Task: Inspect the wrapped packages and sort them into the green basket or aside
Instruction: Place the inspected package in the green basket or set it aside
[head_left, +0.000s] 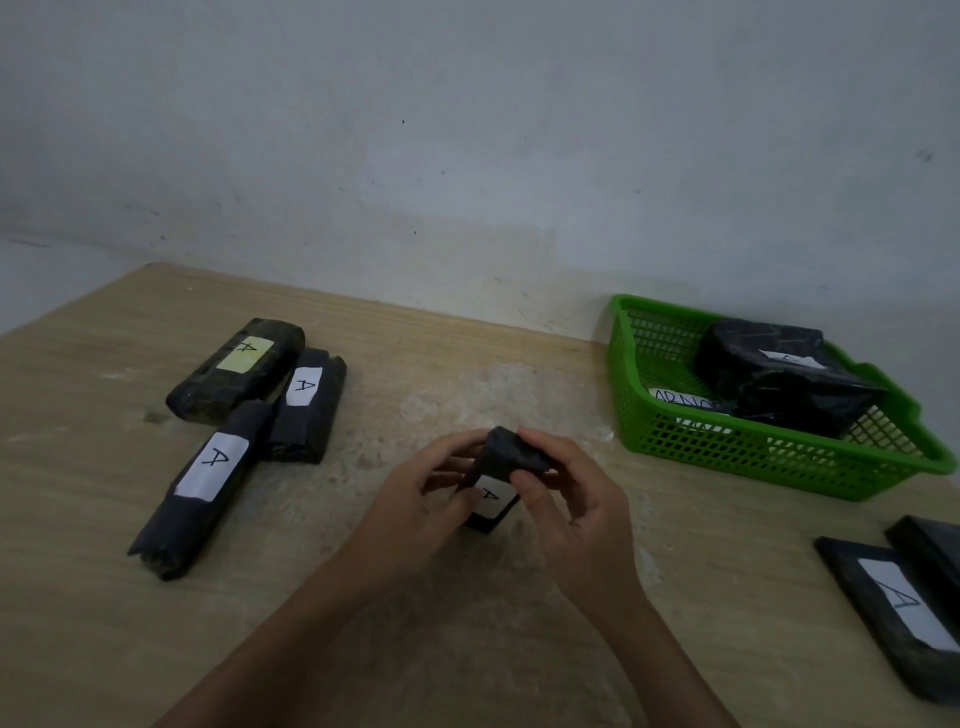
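Both forearms reach in from below. The left hand (415, 499) and right hand (576, 499) grip a small black package (493, 483) between curled fingers, held tilted just above the worktop (467, 364), left of the green basket (727, 447).

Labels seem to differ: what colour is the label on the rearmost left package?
The label is pale yellow; head view.

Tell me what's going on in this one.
A person's left hand and right hand grip a small black-wrapped package labelled A over the table. Three labelled packages lie to the left. The green basket on the right holds one large wrapped package, and two flat packages lie at the near right edge.
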